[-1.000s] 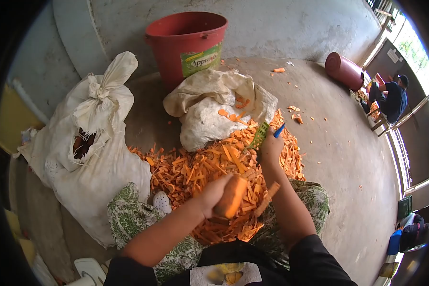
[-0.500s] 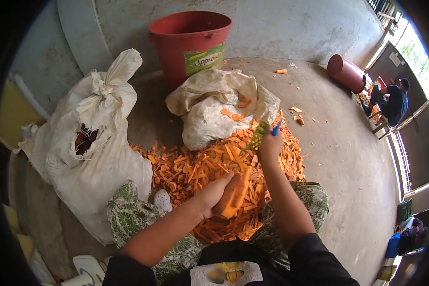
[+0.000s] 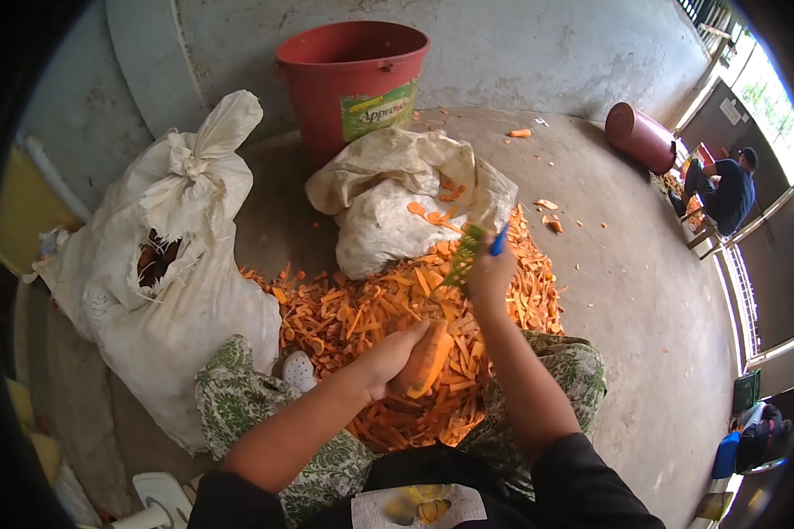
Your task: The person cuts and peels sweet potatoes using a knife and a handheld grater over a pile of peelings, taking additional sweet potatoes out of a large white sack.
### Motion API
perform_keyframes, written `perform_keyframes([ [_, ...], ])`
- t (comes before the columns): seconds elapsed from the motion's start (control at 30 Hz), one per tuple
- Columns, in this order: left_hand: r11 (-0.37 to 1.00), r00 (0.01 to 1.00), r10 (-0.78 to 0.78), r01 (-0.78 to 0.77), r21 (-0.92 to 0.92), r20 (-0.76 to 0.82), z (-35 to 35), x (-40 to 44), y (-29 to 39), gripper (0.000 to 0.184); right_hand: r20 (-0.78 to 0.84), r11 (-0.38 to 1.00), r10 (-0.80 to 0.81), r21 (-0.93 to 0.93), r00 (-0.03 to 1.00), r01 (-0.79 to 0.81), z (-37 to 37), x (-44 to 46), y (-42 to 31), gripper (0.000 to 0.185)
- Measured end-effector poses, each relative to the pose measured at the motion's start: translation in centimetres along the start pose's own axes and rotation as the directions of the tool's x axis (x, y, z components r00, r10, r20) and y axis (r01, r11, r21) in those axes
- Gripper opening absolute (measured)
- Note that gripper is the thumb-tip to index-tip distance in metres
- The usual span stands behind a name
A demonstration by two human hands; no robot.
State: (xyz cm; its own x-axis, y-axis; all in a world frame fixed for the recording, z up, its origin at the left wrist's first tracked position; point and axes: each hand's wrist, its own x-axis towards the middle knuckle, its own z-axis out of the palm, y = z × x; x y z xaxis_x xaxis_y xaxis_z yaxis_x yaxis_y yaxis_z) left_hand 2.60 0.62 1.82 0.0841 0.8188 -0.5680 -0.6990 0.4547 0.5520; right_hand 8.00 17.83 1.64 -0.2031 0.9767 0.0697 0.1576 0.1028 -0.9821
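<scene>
My left hand (image 3: 395,360) is wrapped round a thick sweet potato (image 3: 430,360), partly peeled to bright orange flesh, above a heap of orange slices (image 3: 370,304). Just up and to the right, my right hand (image 3: 490,275) grips a knife with a green, hole-pierced blade (image 3: 464,256) and a blue handle (image 3: 500,240). Its blade points down and left, toward the sweet potato and a little apart from it. Strips and round slices cover the floor between my legs. A slack pale sack (image 3: 388,207) lies at the heap's far edge, with slices on it.
A tied white sack (image 3: 176,291) with a torn hole stands on the left. Behind the heap is a red bin (image 3: 353,88). Another red bin (image 3: 640,137) lies tipped at the far right, near a seated person (image 3: 728,189). An orange piece (image 3: 520,133) lies on the floor.
My right hand and the knife have moved slightly left and down, nearer my body. The sweet potato has been tipped a little in my left hand, which still holds it.
</scene>
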Motion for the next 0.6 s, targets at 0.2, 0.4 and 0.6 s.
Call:
perform_keyframes([
  [0.2,0.942,0.987,0.128,-0.091,-0.322,0.096,-2.3,1.5,0.2,0.042,0.161,0.99,-0.143,0.033,0.977,0.14,0.3,-5.2,-2.4,0.028],
  [0.4,0.943,0.985,0.175,-0.166,-0.29,0.005,-0.2,0.5,0.2,0.038,0.161,0.959,-0.224,-0.138,0.961,0.247,0.8,-5.0,-1.9,0.025],
  [0.6,0.984,0.995,0.099,-0.099,-0.148,-0.007,-0.5,0.2,0.7,0.044,0.04,1.0,-0.001,0.013,0.999,0.001,-0.9,-0.8,-1.3,0.025],
])
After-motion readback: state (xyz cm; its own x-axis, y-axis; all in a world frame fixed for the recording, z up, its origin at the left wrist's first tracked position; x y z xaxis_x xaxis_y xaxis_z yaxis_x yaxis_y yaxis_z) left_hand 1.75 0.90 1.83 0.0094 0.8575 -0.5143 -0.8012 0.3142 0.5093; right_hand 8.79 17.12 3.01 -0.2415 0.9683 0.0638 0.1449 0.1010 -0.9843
